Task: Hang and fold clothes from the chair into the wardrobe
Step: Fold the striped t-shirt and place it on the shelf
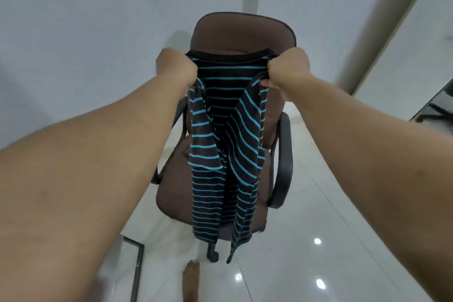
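A black shirt with blue stripes (220,144) hangs in the air in front of me, folded lengthwise with its sleeves drooping. My left hand (177,66) grips its top left corner and my right hand (289,68) grips its top right corner, both at chest height with fingers curled round the cloth. Behind the shirt stands a brown office chair (242,34) with black armrests, its seat mostly hidden by the hanging shirt. No other clothes show on the chair. The wardrobe is not in view.
Glossy white floor tiles (318,203) spread around the chair. A white wall runs along the left and back. A glass panel with a dark frame (137,260) stands at lower left. My bare foot (191,282) is near the chair's wheel. A dark object (438,105) sits at the right edge.
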